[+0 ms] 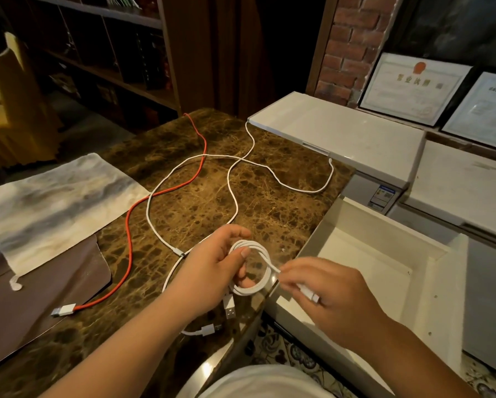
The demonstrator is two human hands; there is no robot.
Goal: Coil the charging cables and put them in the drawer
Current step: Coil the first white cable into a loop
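A person's left hand point(212, 271) holds a coiled white cable point(252, 268) above the near edge of a brown marbled bench point(200, 202), fingers closed through the loops. The right hand point(324, 294) pinches the cable's free end just beside the coil. A red cable point(129, 225) and further white cables point(235, 196) lie loose on the bench. An open white drawer point(384, 254) sits to the right.

Grey-white cloth point(54, 205) lies on marble countertop point(183, 202), left side. Two framed certificates point(413, 87) lean against brick wall point(350, 44). Bookshelf point(111, 53) behind.
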